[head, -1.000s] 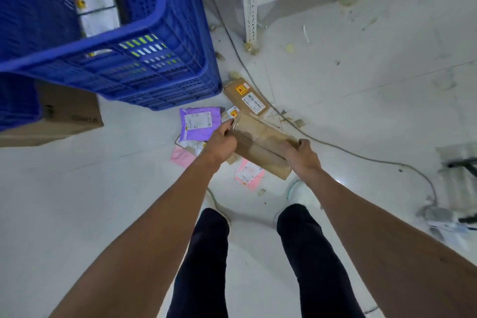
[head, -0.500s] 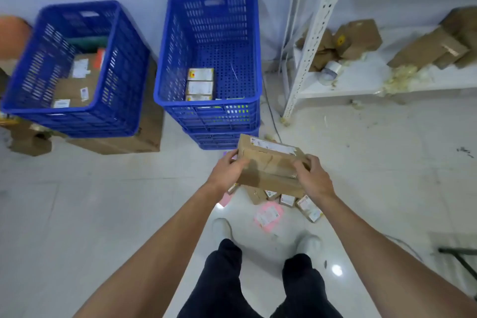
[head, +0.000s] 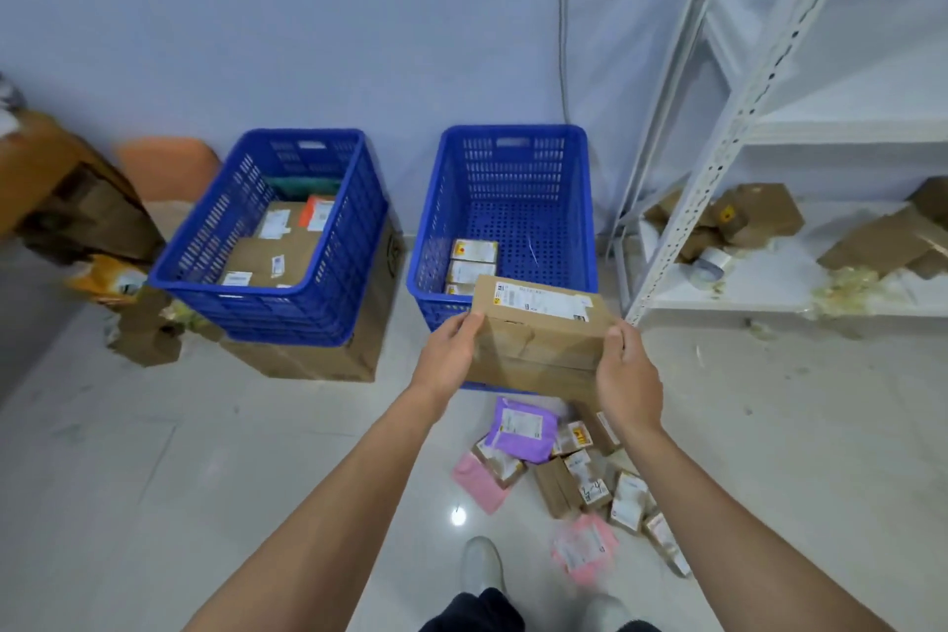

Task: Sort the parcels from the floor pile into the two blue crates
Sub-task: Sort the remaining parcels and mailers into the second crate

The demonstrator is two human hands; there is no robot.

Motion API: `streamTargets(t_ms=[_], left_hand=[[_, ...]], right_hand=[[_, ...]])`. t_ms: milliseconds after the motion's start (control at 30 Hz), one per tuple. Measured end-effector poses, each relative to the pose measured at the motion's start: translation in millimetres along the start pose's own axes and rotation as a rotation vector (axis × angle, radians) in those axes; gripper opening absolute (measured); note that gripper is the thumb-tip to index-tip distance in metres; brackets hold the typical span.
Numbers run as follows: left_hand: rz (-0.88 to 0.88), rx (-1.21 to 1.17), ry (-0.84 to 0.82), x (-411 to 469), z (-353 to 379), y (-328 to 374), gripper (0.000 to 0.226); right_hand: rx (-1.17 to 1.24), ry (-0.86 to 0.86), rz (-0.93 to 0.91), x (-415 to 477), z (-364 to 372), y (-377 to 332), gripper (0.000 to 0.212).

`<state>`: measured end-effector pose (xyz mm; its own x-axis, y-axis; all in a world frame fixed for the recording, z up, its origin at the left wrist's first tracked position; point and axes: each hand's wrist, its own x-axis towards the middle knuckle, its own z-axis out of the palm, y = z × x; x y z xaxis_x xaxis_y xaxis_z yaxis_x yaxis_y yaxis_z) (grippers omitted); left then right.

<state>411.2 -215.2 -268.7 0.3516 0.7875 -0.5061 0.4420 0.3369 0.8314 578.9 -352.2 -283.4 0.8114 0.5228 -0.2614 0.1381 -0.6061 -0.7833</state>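
Head view: held box (head: 538, 339) before right crate (head: 513, 221).

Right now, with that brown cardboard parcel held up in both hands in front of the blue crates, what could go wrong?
1. The brown cardboard parcel is gripped only at its ends by the left hand and right hand; a slip could drop it on the floor pile of small parcels.
2. That pile lies just ahead of the person's pale shoes, so a step forward might trip or crush parcels.
3. The right blue plastic crate holds few parcels; a tossed one could tumble.
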Motion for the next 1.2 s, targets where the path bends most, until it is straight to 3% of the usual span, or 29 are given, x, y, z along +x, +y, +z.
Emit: streamTargets(t_ms=[333, 533, 633, 800, 1200], left_hand=[[0.022, -0.112, 0.033, -36.3, -5.6, 20.5, 0.036], [0.024, -0.122, 0.029, -25.4, -11.2, 36.8, 0.042], [0.035, -0.119, -0.007, -11.1, -23.8, 50.1, 0.034], [0.061, -0.109, -0.072, 26.6, -65.0, 75.9, 0.020], [0.060, 0.033, -0.269, 180.5, -176.5, 90.2, 0.031]], right_hand=[[-0.028, -0.069, -0.114, 17.2, -30.6, -38.5, 0.043], [-0.005, -0.069, -0.167, 25.6, -31.9, -61.7, 0.037], [0.036, -0.071, -0.165, 30.4, -24.3, -77.4, 0.036], [0.083, -0.020, -0.127, 46.4, 8.1, -111.3, 0.044], [0.090, -0.001, 0.022, 91.3, 126.4, -177.4, 0.043]])
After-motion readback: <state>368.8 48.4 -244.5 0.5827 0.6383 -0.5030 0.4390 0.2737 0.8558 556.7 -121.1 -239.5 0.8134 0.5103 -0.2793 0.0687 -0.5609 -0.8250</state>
